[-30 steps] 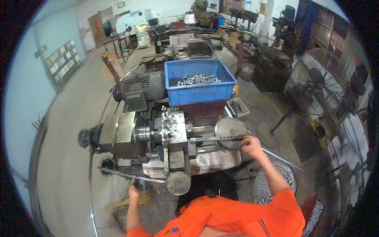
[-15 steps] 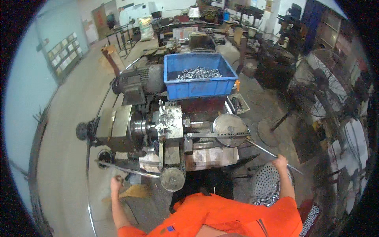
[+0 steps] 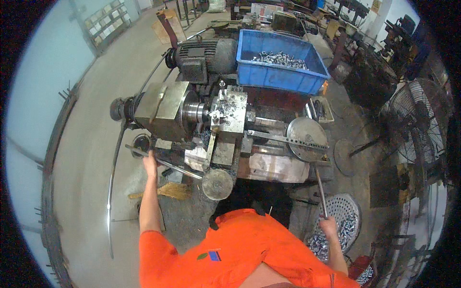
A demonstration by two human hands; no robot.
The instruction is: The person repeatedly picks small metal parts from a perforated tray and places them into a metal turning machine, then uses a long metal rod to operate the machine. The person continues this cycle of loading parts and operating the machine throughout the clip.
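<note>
1. Right hand [image 3: 328, 224] is wrapped around the end of the right lever [image 3: 321, 192], front and right of the block [image 3: 236, 114].
2. Left hand [image 3: 150, 163] appears closed around the left lever [image 3: 182, 170], front and left of the block.
3. Likely best handling: move both levers smoothly, with even pressure, fingers well away from the spindle [image 3: 193, 113] just left of the block.
4. Behind the block, rightward: a bin [image 3: 281, 78] of small metal parts.

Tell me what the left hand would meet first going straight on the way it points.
The steel lever bar, right at the left hand, comes first. Just beyond it in the picture is a dark round container, which may sit lower; depth is unclear.
</note>
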